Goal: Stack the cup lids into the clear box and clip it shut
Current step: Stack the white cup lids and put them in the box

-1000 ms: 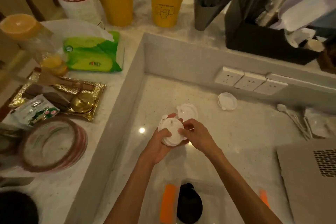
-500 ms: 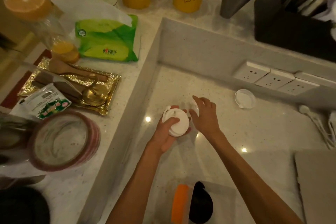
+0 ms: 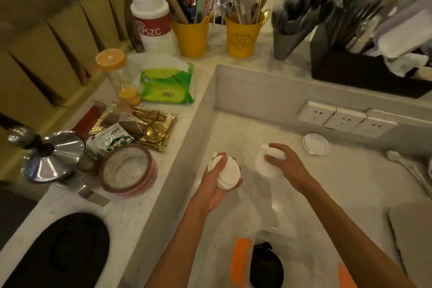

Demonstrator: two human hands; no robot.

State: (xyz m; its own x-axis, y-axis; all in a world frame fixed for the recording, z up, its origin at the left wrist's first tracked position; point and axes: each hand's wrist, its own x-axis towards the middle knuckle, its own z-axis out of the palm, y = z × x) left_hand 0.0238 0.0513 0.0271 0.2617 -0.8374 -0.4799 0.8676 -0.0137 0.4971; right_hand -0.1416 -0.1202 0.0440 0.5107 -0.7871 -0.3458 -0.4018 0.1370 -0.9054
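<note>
My left hand grips a small stack of white cup lids above the lower counter. My right hand lies on top of another white lid that rests on the counter, fingers curled over it. A third lid lies upside down further right, below the wall sockets. The clear box sits near the bottom edge between my forearms, with orange clips on its sides and a black object in front of it.
The raised counter to the left carries a tape roll, a gold tray, a green tissue pack and a steel lid. Yellow utensil buckets stand at the back. White spoons lie far right beside a grey slab.
My right hand left the stack and reached to the lid lying on the counter. My left hand kept the stack and drew slightly left. The camera tilted up.
</note>
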